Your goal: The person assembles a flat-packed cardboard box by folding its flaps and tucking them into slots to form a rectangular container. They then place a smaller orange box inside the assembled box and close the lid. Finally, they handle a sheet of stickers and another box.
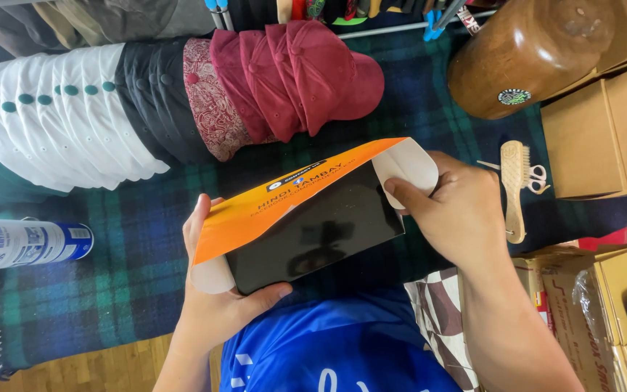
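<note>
I hold a glossy black carton with an orange lid flap [306,218] above my lap, its long side across the view. My left hand [215,308] grips the carton's left end, thumb on the black face, fingers behind the orange flap. At the right end my right hand [455,210] pinches the white rounded side flap [408,165] between thumb and fingers. The orange flap stands open, tilted up toward the far side.
A row of stacked caps, white [59,120], black, patterned and maroon [306,72], lies on a dark plaid cloth [125,254]. A wooden head block [527,51], a wooden brush [514,190] with small scissors, brown cardboard boxes [604,134] and a spray can [23,243] surround me.
</note>
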